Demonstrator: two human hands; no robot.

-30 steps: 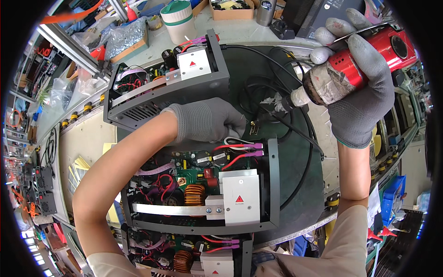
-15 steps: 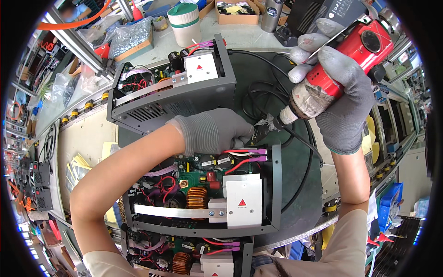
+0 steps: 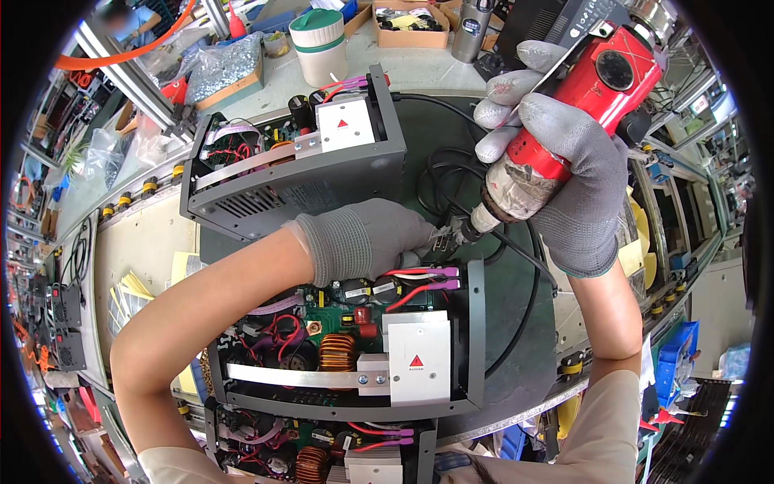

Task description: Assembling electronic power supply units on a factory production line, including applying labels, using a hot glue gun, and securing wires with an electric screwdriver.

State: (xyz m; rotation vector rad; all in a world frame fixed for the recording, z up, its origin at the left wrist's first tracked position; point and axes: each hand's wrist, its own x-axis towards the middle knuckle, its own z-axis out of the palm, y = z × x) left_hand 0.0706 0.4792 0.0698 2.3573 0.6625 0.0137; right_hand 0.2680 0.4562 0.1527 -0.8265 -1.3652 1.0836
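Observation:
My right hand [image 3: 584, 173], in a grey glove with pale fingertips, is closed round a red power screwdriver [image 3: 617, 68] with a tape-wrapped nose. The tool slants down to the left, and its tip meets the fingertips of my left hand [image 3: 383, 234]. That gloved hand pinches small metal pieces [image 3: 443, 240] that look like screws, partly hidden by its fingers. Below it lies an open-topped metal-cased electronic unit [image 3: 476, 339], showing a copper coil, red wires and a white plate. Behind my left hand stands a similar dark-cased unit [image 3: 306, 189].
A third unit [image 3: 375, 466] sits close to my body. Black cable [image 3: 524, 323] loops over the green mat [image 3: 528, 355]. At the back are a white canister with green lid [image 3: 318, 52], a cardboard box [image 3: 411, 28] and a steel tumbler [image 3: 472, 32]. Yellow-edged papers [image 3: 129, 298] lie left.
The screwdriver has come down and left, bringing its tip closer to my left fingertips. My left hand has shifted slightly downward, and the whole view has slid a little left.

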